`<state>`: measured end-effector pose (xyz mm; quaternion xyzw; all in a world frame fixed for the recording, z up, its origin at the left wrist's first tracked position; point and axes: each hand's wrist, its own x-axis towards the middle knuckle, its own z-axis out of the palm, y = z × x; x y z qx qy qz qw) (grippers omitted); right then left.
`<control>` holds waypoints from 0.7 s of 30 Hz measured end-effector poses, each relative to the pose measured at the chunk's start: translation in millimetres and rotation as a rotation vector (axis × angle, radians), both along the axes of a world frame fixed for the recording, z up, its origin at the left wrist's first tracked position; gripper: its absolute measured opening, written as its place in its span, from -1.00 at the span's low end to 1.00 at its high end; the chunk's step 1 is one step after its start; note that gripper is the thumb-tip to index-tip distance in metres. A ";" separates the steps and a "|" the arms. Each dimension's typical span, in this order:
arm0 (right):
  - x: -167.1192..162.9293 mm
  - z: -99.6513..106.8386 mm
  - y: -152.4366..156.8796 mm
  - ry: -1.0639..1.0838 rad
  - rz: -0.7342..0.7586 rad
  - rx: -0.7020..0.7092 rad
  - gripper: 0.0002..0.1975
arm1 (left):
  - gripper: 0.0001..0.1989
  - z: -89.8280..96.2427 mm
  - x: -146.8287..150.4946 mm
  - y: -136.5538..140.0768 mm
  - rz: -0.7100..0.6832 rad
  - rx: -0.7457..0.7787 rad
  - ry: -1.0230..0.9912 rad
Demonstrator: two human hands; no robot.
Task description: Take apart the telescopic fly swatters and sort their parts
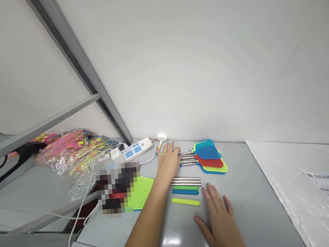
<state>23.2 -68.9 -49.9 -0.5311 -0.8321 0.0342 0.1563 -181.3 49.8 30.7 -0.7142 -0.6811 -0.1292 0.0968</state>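
Note:
My left hand (168, 162) lies across the handle ends of several fly swatters, its fingers stretched over them and hiding most of the grips. The swatters' metal rods point right to overlapping mesh heads: a blue head (208, 150) on top, a red head (214, 162) and a yellow-green head (225, 168) below. My right hand (221, 220) is held open over the grey table, fingers apart, with nothing in it. Between the hands lie metal rods (188, 181), a green tube (187, 188), a blue tube (185, 192) and a yellow tube (185, 202).
Yellow-green mesh heads (144, 192) lie left of my forearm, beside a pixelated patch. A white power strip (138, 150) with cables sits behind. Plastic-wrapped colourful bundles (74, 150) are on the left beyond a metal frame (81, 65). A white plastic package (307, 180) lies at the right.

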 end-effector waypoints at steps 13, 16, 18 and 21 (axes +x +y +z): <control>-4.2 -19.1 4.8 0.037 -0.018 0.057 -0.27 | -0.86 -19.0 -2.1 15.3 -0.046 -0.063 -0.118; -7.8 -12.7 3.7 0.045 -0.032 0.038 -0.37 | -0.81 -26.5 -2.0 18.9 -0.085 -0.132 -0.177; -8.7 -8.5 3.3 0.055 -0.037 0.026 -0.40 | -0.79 -30.8 -2.2 21.0 -0.100 -0.175 -0.217; -9.0 -3.9 2.6 0.069 -0.036 0.018 -0.42 | -0.78 -33.4 -3.4 22.0 -0.117 -0.213 -0.263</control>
